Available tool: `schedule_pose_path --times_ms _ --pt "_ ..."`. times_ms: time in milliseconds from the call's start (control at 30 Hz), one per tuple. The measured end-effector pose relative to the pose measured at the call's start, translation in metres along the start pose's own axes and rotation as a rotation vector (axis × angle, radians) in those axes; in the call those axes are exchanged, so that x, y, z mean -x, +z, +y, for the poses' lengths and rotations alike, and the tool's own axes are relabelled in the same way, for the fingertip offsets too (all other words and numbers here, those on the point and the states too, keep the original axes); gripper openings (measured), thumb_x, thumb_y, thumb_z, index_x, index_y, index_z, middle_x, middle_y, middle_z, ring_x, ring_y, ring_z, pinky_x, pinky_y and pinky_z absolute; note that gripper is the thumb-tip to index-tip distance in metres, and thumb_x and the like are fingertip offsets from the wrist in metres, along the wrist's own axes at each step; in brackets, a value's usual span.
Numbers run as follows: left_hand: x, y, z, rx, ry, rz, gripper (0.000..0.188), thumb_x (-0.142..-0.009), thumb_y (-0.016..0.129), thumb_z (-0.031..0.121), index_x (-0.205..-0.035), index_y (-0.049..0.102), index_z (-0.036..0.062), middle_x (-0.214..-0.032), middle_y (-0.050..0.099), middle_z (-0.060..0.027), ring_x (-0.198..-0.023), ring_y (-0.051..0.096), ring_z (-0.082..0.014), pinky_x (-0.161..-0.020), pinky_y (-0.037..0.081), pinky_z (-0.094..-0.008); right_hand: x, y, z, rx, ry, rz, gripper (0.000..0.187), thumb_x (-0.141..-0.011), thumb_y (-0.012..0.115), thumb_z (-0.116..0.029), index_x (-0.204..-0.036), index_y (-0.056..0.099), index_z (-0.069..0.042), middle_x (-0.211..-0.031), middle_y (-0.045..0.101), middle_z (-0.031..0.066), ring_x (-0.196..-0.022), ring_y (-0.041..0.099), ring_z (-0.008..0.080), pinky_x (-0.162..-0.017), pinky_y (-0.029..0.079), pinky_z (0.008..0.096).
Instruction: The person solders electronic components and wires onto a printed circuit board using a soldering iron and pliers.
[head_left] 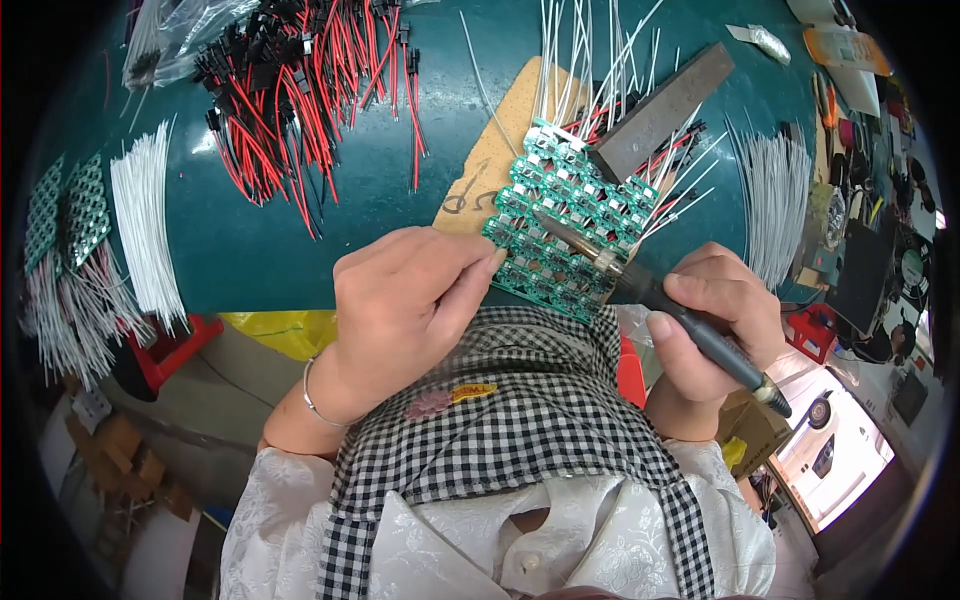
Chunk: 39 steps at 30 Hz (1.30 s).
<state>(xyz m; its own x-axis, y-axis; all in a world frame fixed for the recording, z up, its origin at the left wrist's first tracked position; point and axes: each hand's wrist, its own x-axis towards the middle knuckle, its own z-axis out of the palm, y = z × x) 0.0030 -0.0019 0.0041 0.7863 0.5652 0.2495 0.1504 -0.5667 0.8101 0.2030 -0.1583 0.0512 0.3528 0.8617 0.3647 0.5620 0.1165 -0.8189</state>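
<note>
A panel of small green circuit boards (575, 205) lies at the table's near edge, partly on a piece of tan cardboard (485, 170). My right hand (725, 315) grips a soldering iron (690, 320) by its dark handle. The iron's tip reaches over the middle of the panel; whether it touches cannot be told. At the panel's left edge my left hand (415, 290) is closed in a pinch, and what its fingertips hold is too small to make out. A dark rectangular bar (665, 110) rests across the panel's far right corner, over white and red-black wires.
Red and black wires with black connectors (290, 90) are heaped at the far left. Bundles of white wires lie left (145, 215) and right (775, 200). More green boards (88, 205) with wires hang at the left edge. Tools, including orange-handled pliers (828, 105), sit far right.
</note>
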Motion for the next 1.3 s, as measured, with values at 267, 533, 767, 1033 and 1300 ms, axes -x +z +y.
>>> schedule_pose_path --times_ms 267,533,767,1033,1300 --pt "-0.001 0.003 -0.001 -0.077 -0.001 0.038 0.016 -0.075 0.079 -0.003 -0.084 0.068 0.0026 -0.069 0.064 -0.0089 -0.058 0.062 -0.0257 -0.053 0.049 -0.0346 -0.006 0.010 0.007 0.000 -0.014 -0.069 0.022 -0.067 0.080 -0.001 -0.086 0.070 0.003 -0.070 0.067 0.0102 -0.057 0.062 0.0226 -0.053 0.048 0.0311" --pt "-0.001 0.003 -0.004 -0.073 -0.008 0.034 0.015 -0.075 0.079 -0.003 -0.082 0.067 0.0025 -0.069 0.063 -0.0085 -0.059 0.061 -0.0245 -0.053 0.047 -0.0346 -0.010 0.013 0.009 0.025 -0.023 -0.103 0.021 -0.066 0.080 0.000 -0.085 0.070 0.002 -0.071 0.067 0.0105 -0.058 0.063 0.0225 -0.054 0.049 0.0311" --pt "-0.002 0.001 0.003 -0.014 0.005 0.080 0.016 -0.072 0.080 -0.004 -0.078 0.067 0.0032 -0.066 0.062 -0.0067 -0.054 0.058 -0.0235 -0.051 0.046 -0.0326 -0.009 -0.001 0.009 -0.058 0.034 -0.042 0.021 -0.064 0.079 0.000 -0.083 0.070 0.004 -0.068 0.066 0.0104 -0.058 0.062 0.0224 -0.055 0.050 0.0305" --pt "0.000 0.007 0.002 -0.048 0.019 0.017 0.017 -0.072 0.080 -0.004 -0.081 0.067 0.0030 -0.070 0.065 -0.0087 -0.060 0.064 -0.0256 -0.054 0.051 -0.0342 -0.013 0.000 0.012 -0.064 0.033 -0.080 0.021 -0.063 0.078 0.000 -0.083 0.072 0.004 -0.070 0.068 0.0123 -0.058 0.063 0.0234 -0.056 0.049 0.0316" --pt "0.000 0.015 -0.001 -0.025 -0.001 0.078 0.012 -0.077 0.079 -0.005 -0.082 0.071 0.0015 -0.059 0.052 -0.0038 -0.050 0.048 -0.0149 -0.047 0.036 -0.0286 -0.018 0.001 0.007 -0.024 0.014 -0.181 0.020 -0.065 0.079 -0.003 -0.084 0.074 -0.001 -0.070 0.066 0.0093 -0.061 0.063 0.0238 -0.056 0.049 0.0330"
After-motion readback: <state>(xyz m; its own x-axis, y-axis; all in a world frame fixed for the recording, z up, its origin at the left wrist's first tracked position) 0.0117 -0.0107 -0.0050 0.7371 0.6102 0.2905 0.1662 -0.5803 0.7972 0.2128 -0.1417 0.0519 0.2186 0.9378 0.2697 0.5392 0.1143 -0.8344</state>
